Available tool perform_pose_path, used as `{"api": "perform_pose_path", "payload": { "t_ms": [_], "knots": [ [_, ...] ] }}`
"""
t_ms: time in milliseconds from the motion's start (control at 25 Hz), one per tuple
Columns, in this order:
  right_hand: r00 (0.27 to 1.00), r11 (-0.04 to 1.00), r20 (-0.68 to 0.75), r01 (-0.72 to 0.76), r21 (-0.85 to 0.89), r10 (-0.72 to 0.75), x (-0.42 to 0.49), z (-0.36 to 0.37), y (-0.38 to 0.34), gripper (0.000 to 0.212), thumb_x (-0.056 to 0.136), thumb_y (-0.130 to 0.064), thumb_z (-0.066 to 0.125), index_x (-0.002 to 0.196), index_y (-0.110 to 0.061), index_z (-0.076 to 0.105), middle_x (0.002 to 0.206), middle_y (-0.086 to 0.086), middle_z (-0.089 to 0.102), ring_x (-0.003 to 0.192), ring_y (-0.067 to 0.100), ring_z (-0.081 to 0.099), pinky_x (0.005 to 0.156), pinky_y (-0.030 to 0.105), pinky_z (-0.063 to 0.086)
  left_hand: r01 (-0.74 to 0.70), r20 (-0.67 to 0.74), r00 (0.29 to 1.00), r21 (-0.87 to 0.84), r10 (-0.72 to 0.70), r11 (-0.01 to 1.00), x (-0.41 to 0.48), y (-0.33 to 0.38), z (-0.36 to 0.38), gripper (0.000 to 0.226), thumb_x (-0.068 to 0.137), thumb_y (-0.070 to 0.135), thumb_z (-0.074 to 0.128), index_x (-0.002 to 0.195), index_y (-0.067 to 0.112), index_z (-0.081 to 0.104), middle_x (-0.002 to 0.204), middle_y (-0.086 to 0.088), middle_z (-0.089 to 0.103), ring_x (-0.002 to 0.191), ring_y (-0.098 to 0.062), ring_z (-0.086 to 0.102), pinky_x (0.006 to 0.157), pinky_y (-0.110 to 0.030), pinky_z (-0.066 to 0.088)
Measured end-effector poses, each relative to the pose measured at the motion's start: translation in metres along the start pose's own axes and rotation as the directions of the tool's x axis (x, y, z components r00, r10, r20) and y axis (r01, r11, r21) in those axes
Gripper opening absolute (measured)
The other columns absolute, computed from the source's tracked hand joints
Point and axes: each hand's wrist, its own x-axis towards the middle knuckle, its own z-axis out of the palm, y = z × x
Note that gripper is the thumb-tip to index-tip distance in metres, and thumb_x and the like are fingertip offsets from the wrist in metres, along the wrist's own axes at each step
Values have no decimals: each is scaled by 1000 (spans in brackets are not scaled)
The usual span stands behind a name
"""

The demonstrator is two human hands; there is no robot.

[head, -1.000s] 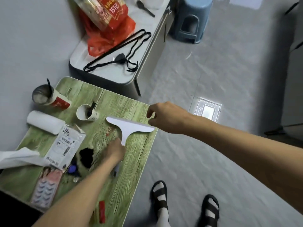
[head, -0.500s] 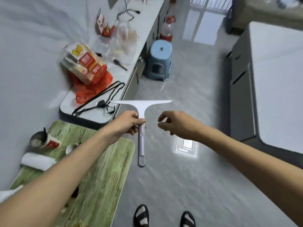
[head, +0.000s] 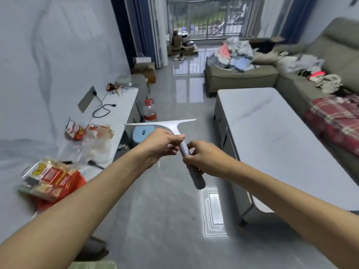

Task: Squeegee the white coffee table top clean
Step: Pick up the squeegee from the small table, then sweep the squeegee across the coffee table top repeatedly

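Note:
A white squeegee with a grey handle hangs in the air at the centre of the head view, blade up and level, handle slanting down to the right. My left hand grips the top of the handle just below the blade. My right hand is closed on the middle of the handle. The white coffee table stands to the right of both hands, long and low, its top bare, with the squeegee well left of its near left edge.
A white low cabinet along the left wall carries snack bags, cables and plastic bags. A blue stool and a bottle stand on the floor beyond the hands. A grey sofa piled with clothes lies behind the table.
The squeegee came off the green wooden table and rose to chest height. My right hand, free half a second ago, now grips the handle. The view lifted and turned toward the white coffee table.

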Motion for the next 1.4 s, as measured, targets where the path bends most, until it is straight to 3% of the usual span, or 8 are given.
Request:
{"api": "perform_pose_path", "payload": {
  "t_ms": [160, 280, 440, 600, 760, 920, 1240, 1400],
  "knots": [
    [997, 999, -68, -35, 29, 36, 20, -87, 31, 15, 82, -21, 52, 94, -12, 53, 85, 13, 69, 70, 29, 69, 66, 41, 58, -32, 87, 996, 61, 27, 998, 58, 61, 59, 19, 88, 18, 68, 73, 7, 62, 70, -10, 65, 48, -11, 60, 45, -18, 48],
    [989, 996, -121, -90, -18, 87, 66, -142, 57, 13, 89, -25, 46, 91, -12, 48, 87, 14, 63, 64, 30, 61, 51, 35, 48, -83, 137, 990, 306, 42, 948, 121, 97, 81, 19, 88, 31, 65, 78, 16, 71, 81, -7, 69, 56, -14, 63, 51, -20, 50],
    [977, 968, -141, -183, -171, 160, 148, -195, 99, 26, 95, -28, 44, 69, -24, 41, 65, 3, 49, 50, 15, 42, 28, 13, 27, -158, 257, 966, 603, -3, 782, 231, 120, 83, 23, 91, 33, 61, 100, 12, 65, 97, -9, 72, 65, -18, 66, 59, -25, 50],
    [927, 940, -184, -339, -36, 327, 246, -253, 136, 24, 93, -31, 44, 69, -28, 47, 69, 6, 51, 42, 15, 37, 32, 13, 24, -352, 390, 920, 781, 37, 516, 358, 163, 70, 25, 87, 37, 63, 101, 16, 65, 96, -4, 72, 74, -17, 72, 67, -31, 56],
    [865, 908, -293, -419, 23, 407, 322, -320, 154, 27, 92, -29, 45, 66, -33, 45, 67, 3, 57, 42, 16, 43, 32, 12, 24, -538, 548, 834, 786, 61, 304, 462, 232, 77, 31, 85, 46, 62, 103, 20, 63, 100, 0, 70, 78, -15, 71, 76, -33, 57],
    [813, 872, -335, -486, 58, 476, 406, -382, 191, 26, 92, -32, 43, 67, -35, 46, 74, 4, 62, 47, 17, 49, 34, 14, 26, -610, 619, 784, 749, 58, 259, 580, 273, 110, 31, 88, 44, 60, 107, 19, 62, 109, -6, 69, 89, -19, 64, 87, -39, 53],
    [798, 846, -283, -517, 132, 532, 583, -525, 339, 21, 91, -41, 45, 75, -30, 53, 73, 3, 57, 48, 18, 42, 32, 14, 24, -577, 607, 789, 784, -91, 228, 836, 309, 210, 30, 89, 45, 59, 106, 20, 61, 105, -7, 71, 82, -14, 66, 90, -38, 52],
    [755, 829, -343, -518, 209, 559, 654, -608, 381, 23, 94, -41, 43, 79, -27, 52, 76, 6, 59, 50, 20, 44, 33, 16, 25, -573, 609, 783, 786, -130, 232, 940, 357, 254, 30, 85, 48, 58, 104, 24, 61, 99, -3, 73, 82, -16, 69, 86, -38, 55]
  ]
}}
